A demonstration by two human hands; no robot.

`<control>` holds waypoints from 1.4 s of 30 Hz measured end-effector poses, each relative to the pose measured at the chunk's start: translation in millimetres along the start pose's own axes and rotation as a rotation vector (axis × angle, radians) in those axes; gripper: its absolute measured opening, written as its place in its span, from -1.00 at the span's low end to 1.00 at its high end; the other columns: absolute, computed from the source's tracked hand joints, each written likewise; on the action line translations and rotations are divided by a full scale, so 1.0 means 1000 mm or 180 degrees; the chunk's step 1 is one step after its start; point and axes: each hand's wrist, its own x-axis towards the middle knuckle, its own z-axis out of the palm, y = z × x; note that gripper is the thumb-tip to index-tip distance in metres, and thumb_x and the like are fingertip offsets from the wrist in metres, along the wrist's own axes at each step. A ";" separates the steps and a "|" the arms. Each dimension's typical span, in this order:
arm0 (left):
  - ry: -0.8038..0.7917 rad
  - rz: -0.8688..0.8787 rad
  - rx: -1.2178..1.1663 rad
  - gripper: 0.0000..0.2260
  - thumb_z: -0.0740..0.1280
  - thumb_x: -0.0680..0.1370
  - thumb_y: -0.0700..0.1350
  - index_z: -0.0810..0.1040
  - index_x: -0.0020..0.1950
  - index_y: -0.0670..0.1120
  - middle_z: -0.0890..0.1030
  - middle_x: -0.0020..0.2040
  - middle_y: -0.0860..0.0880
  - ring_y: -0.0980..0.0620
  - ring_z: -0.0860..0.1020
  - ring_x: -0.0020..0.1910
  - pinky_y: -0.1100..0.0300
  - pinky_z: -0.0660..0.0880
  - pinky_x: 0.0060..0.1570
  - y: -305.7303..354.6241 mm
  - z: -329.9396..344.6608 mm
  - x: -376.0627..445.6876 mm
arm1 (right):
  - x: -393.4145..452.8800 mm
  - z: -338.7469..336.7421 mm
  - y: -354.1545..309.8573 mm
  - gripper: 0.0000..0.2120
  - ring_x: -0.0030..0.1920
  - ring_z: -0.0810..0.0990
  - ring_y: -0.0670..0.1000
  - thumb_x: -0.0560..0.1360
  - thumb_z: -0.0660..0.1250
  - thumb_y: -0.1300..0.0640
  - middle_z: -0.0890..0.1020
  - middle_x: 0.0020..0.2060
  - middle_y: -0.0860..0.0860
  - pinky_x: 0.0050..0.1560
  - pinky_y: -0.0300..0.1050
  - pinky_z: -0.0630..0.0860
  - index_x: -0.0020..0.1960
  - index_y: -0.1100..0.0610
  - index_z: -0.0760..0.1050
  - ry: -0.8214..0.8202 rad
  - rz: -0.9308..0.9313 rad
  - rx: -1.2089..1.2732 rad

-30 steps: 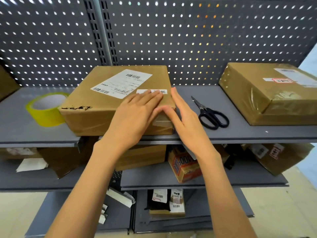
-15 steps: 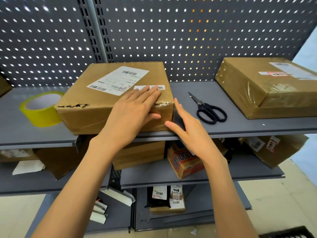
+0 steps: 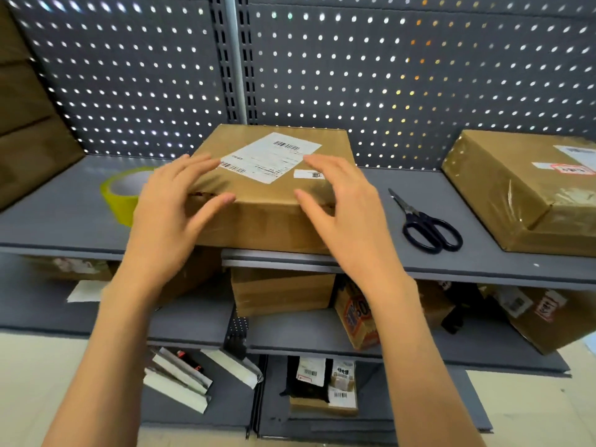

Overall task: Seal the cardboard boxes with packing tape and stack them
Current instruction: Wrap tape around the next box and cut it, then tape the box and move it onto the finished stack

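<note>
grey shelf (image 3: 371, 201) before a perforated panel (image 3: 403, 75).

The left hand (image 3: 171, 204) has left the cardboard box (image 3: 274, 188)'s right front corner for its left front corner; the right hand (image 3: 342, 201) has risen from the shelf edge to the right corner, fingers spread.

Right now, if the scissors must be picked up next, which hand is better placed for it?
The right hand. It hovers open over the right end of the middle box, and the scissors lie on the shelf just to its right. The left hand would have to cross the box.
</note>
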 end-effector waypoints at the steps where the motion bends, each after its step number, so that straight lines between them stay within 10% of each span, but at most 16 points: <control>1: -0.0030 -0.0004 0.0000 -0.54 0.30 0.50 0.05 0.49 0.33 -0.15 0.49 0.33 -0.10 -0.05 0.38 0.35 0.26 0.19 0.33 -0.006 -0.004 -0.002 | 0.004 0.006 -0.006 -0.61 0.30 0.42 -0.04 0.57 0.29 0.07 0.48 0.29 -0.05 0.31 -0.05 0.36 0.38 0.11 0.42 -0.0119 -0.0106 -0.0043; 7: -0.0108 -0.0057 -0.0073 -0.52 0.29 0.49 0.06 0.45 0.37 -0.10 0.47 0.35 -0.04 0.00 0.40 0.35 0.02 0.32 0.35 -0.032 -0.019 -0.014 | 0.012 0.044 -0.035 -0.59 0.28 0.41 -0.06 0.58 0.28 0.02 0.48 0.29 -0.05 0.28 -0.16 0.30 0.40 0.08 0.38 -0.0670 -0.0472 -0.0267; 12: -0.0334 0.0247 -0.0283 -0.51 0.27 0.49 0.11 0.46 0.37 -0.08 0.46 0.34 0.04 0.16 0.38 0.31 0.41 0.23 0.31 -0.053 -0.027 -0.001 | 0.020 0.064 -0.052 -0.57 0.28 0.40 -0.08 0.56 0.30 0.01 0.49 0.28 -0.07 0.25 -0.23 0.27 0.41 0.06 0.37 -0.0651 -0.0307 -0.0394; 18: -0.0811 0.0756 -0.0506 -0.48 0.23 0.52 0.19 0.42 0.40 -0.05 0.44 0.37 0.06 0.08 0.38 0.36 0.17 0.31 0.35 -0.078 -0.026 0.015 | 0.022 0.082 -0.065 -0.49 0.35 0.37 -0.09 0.51 0.35 -0.03 0.45 0.35 -0.09 0.31 -0.20 0.24 0.42 0.03 0.36 -0.0548 0.0020 -0.0582; 23: -0.0970 0.1008 -0.0770 -0.47 0.29 0.48 0.13 0.42 0.40 -0.08 0.35 0.37 0.12 0.23 0.26 0.38 0.51 0.11 0.34 -0.095 -0.019 0.018 | 0.019 0.091 -0.070 -0.45 0.45 0.23 -0.12 0.53 0.32 -0.05 0.34 0.45 -0.11 0.37 -0.28 0.10 0.47 0.01 0.29 -0.0622 0.0151 -0.0929; 42: -0.0522 0.0661 -0.1233 -0.64 0.32 0.50 -0.05 0.53 0.29 -0.05 0.51 0.26 0.15 0.22 0.38 0.35 0.37 0.24 0.35 -0.091 -0.005 0.015 | 0.020 0.114 -0.049 -0.61 0.27 0.50 -0.04 0.45 0.30 -0.09 0.62 0.17 -0.03 0.29 -0.44 0.12 0.19 0.08 0.60 0.0125 0.0058 -0.0486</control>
